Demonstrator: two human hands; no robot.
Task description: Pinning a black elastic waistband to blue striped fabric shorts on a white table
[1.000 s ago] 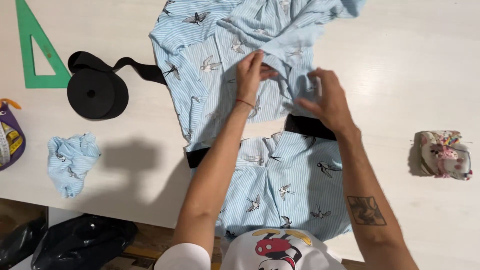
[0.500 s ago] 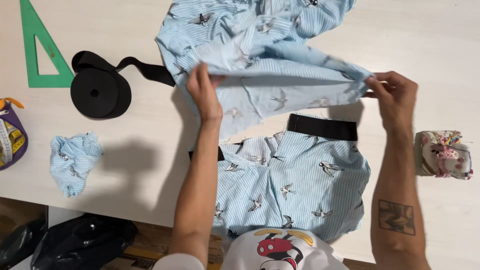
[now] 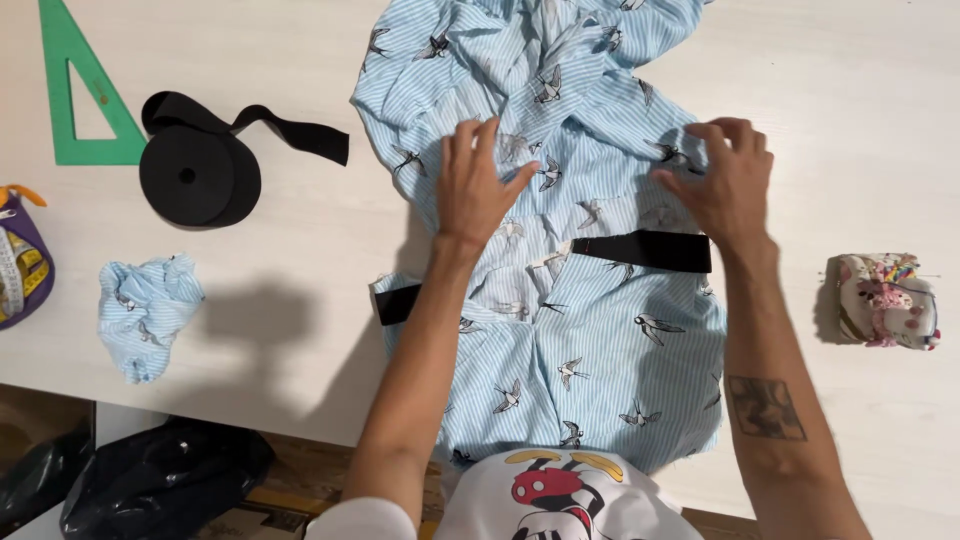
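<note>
The scene is brightly and evenly lit from overhead, so the pale, matt wooden tabletop (image 3: 880, 120) reads nearly white, without hard glare. Soft-edged grey shadows fall to the left and toward the near edge: a broad one from the left forearm onto the table beside the crumpled scrap of blue striped cloth (image 3: 145, 312), a narrow one left of the floral fabric pincushion (image 3: 885, 300). Focus is crisp across the light-blue striped, bird-printed fabric (image 3: 590, 370), with slight softness at both hands; the floor under the table's near edge is dim.
</note>
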